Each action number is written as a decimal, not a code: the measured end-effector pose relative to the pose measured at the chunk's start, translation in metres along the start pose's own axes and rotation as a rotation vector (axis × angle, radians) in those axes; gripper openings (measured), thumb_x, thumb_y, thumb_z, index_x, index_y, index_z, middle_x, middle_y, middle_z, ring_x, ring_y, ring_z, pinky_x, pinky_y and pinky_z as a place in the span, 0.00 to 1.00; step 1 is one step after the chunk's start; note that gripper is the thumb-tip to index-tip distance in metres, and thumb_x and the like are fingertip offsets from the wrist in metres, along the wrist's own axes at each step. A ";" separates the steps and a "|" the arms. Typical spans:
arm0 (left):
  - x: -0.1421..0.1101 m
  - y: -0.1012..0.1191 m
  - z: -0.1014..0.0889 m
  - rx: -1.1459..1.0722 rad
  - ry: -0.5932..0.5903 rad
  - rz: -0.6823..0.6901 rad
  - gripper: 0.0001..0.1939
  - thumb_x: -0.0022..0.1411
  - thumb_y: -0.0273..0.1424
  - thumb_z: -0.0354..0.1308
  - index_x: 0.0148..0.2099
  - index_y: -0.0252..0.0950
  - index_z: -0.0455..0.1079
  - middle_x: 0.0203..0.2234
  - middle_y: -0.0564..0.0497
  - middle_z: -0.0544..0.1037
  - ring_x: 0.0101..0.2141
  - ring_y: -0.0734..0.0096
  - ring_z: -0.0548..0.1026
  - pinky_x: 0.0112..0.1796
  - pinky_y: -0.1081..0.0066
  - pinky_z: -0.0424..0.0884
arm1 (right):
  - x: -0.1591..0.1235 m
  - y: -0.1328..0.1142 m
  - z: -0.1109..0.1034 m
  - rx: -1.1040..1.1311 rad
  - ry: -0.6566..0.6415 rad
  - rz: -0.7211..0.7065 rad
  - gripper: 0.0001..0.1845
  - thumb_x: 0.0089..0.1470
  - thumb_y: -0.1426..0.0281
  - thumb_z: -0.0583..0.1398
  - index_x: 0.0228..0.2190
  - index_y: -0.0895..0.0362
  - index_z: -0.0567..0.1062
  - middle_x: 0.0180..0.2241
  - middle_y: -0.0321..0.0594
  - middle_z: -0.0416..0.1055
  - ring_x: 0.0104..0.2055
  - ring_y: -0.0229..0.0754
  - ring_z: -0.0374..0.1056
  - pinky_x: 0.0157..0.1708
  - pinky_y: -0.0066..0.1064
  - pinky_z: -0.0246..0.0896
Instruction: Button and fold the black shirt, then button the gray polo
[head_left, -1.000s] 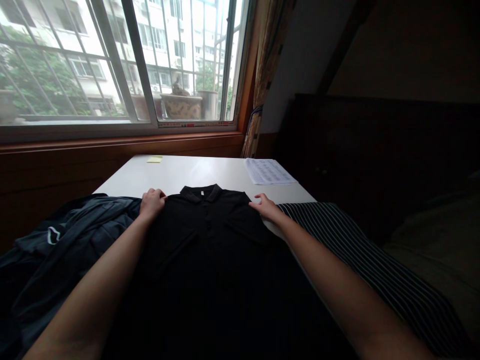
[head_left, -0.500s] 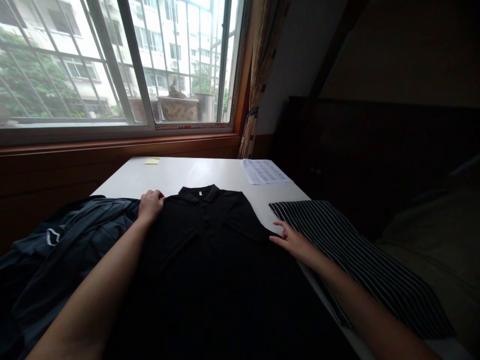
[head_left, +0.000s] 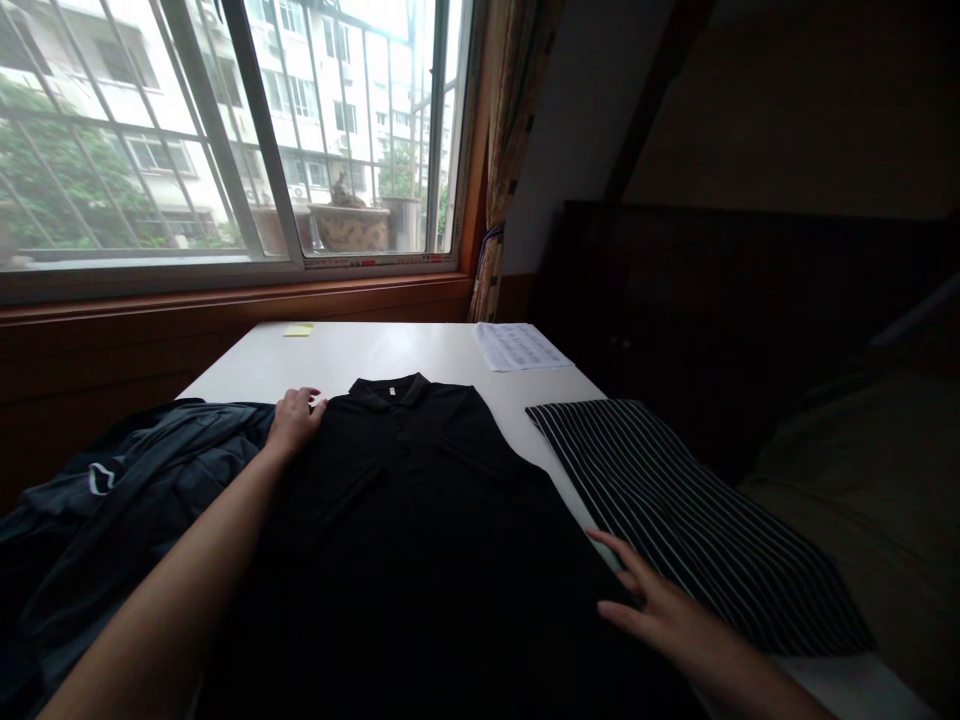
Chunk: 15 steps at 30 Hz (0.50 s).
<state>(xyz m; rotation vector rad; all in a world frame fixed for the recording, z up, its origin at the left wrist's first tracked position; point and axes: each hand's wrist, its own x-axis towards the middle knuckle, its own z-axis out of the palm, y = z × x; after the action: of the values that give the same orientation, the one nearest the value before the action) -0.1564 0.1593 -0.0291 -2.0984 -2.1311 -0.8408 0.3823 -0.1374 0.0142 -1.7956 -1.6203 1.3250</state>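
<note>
A black polo shirt (head_left: 420,520) lies flat on the white table (head_left: 375,350), collar toward the window. My left hand (head_left: 292,420) rests on the shirt's left shoulder, fingers loosely curled on the cloth. My right hand (head_left: 660,615) lies flat with fingers spread at the shirt's right edge, low down near its side. It touches the shirt beside a folded black garment with white stripes (head_left: 675,500).
A heap of dark blue-grey clothing (head_left: 127,500) lies left of the shirt. A printed paper sheet (head_left: 517,347) and a yellow sticky note (head_left: 298,330) lie at the table's far side under the window. A dark bed stands to the right.
My right hand has slid from the shirt's right shoulder down along its right side toward me. My left hand has stayed on the left shoulder. The view has turned slightly right.
</note>
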 end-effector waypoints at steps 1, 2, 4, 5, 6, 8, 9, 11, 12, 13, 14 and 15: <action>-0.003 0.001 0.000 -0.004 -0.002 -0.001 0.18 0.65 0.39 0.52 0.53 0.35 0.68 0.44 0.41 0.74 0.52 0.52 0.71 0.56 0.57 0.64 | -0.004 0.001 0.000 -0.011 0.001 0.007 0.46 0.51 0.53 0.59 0.68 0.45 0.53 0.54 0.49 0.76 0.57 0.55 0.71 0.51 0.44 0.69; -0.006 0.002 -0.001 -0.008 -0.005 -0.006 0.19 0.64 0.39 0.53 0.54 0.35 0.67 0.45 0.41 0.74 0.53 0.51 0.70 0.57 0.56 0.64 | -0.007 0.002 0.000 -0.022 0.006 0.017 0.45 0.51 0.51 0.59 0.68 0.45 0.54 0.53 0.49 0.76 0.57 0.55 0.72 0.51 0.44 0.69; -0.012 0.003 -0.004 -0.013 -0.014 -0.026 0.23 0.63 0.38 0.54 0.57 0.35 0.65 0.47 0.40 0.73 0.55 0.50 0.68 0.57 0.54 0.63 | -0.010 0.001 -0.002 -0.031 0.024 0.035 0.45 0.51 0.49 0.57 0.67 0.45 0.55 0.53 0.50 0.75 0.56 0.55 0.72 0.51 0.44 0.69; -0.016 0.004 -0.006 -0.016 -0.022 -0.037 0.24 0.62 0.38 0.54 0.59 0.35 0.63 0.47 0.40 0.72 0.55 0.49 0.68 0.58 0.53 0.63 | -0.011 0.001 -0.004 -0.030 0.040 0.038 0.45 0.51 0.48 0.56 0.67 0.46 0.55 0.54 0.50 0.75 0.56 0.55 0.72 0.52 0.44 0.69; -0.020 0.005 -0.009 -0.019 -0.034 -0.047 0.26 0.62 0.38 0.55 0.60 0.35 0.62 0.48 0.40 0.71 0.55 0.48 0.68 0.58 0.52 0.63 | -0.012 0.001 -0.006 -0.027 0.061 0.036 0.44 0.51 0.47 0.56 0.67 0.46 0.56 0.54 0.51 0.75 0.56 0.55 0.72 0.52 0.43 0.68; -0.029 0.008 -0.016 -0.025 -0.070 -0.053 0.28 0.60 0.38 0.56 0.61 0.36 0.62 0.48 0.41 0.70 0.55 0.48 0.68 0.57 0.51 0.63 | -0.012 0.002 -0.012 -0.030 0.124 0.026 0.43 0.51 0.46 0.56 0.65 0.45 0.57 0.50 0.51 0.76 0.53 0.55 0.74 0.51 0.42 0.69; -0.035 0.008 -0.021 -0.030 -0.093 -0.047 0.29 0.59 0.39 0.57 0.61 0.37 0.62 0.48 0.42 0.69 0.55 0.48 0.68 0.57 0.52 0.64 | -0.012 0.004 -0.014 -0.039 0.161 0.022 0.43 0.51 0.46 0.56 0.65 0.44 0.58 0.47 0.51 0.77 0.50 0.55 0.75 0.49 0.42 0.70; -0.050 0.009 -0.031 -0.040 -0.142 -0.022 0.30 0.56 0.39 0.59 0.60 0.38 0.64 0.48 0.43 0.68 0.54 0.48 0.69 0.57 0.53 0.65 | -0.014 0.010 -0.018 -0.062 0.217 0.021 0.44 0.50 0.45 0.56 0.66 0.44 0.57 0.39 0.48 0.77 0.41 0.55 0.76 0.42 0.43 0.72; -0.058 0.009 -0.036 -0.051 -0.166 0.001 0.31 0.55 0.39 0.60 0.60 0.39 0.64 0.48 0.43 0.67 0.54 0.49 0.69 0.57 0.54 0.65 | -0.016 0.013 -0.018 -0.072 0.227 0.030 0.45 0.50 0.44 0.57 0.66 0.43 0.56 0.37 0.47 0.76 0.38 0.54 0.76 0.39 0.43 0.72; -0.068 0.008 -0.042 -0.067 -0.186 0.029 0.31 0.54 0.39 0.60 0.60 0.39 0.65 0.50 0.43 0.65 0.53 0.50 0.70 0.57 0.56 0.66 | -0.019 0.017 -0.017 -0.076 0.219 0.047 0.47 0.50 0.45 0.58 0.67 0.43 0.55 0.37 0.47 0.76 0.37 0.54 0.76 0.38 0.43 0.72; -0.078 0.007 -0.048 -0.093 -0.208 0.072 0.32 0.55 0.40 0.60 0.61 0.39 0.64 0.51 0.43 0.64 0.52 0.52 0.71 0.57 0.57 0.66 | -0.023 0.020 -0.015 -0.070 0.191 0.065 0.48 0.49 0.45 0.59 0.68 0.42 0.53 0.40 0.47 0.77 0.38 0.54 0.77 0.38 0.43 0.73; -0.089 0.005 -0.054 -0.122 -0.226 0.114 0.32 0.55 0.40 0.60 0.61 0.40 0.64 0.52 0.43 0.63 0.50 0.54 0.72 0.56 0.58 0.68 | -0.028 0.023 -0.013 -0.062 0.149 0.076 0.49 0.49 0.46 0.59 0.68 0.42 0.52 0.43 0.48 0.77 0.41 0.55 0.77 0.40 0.43 0.73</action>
<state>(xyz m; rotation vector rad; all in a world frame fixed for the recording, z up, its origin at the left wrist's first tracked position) -0.1621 0.0557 -0.0162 -2.4582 -2.0823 -0.7731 0.4092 -0.1653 0.0132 -1.9609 -1.5434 1.1532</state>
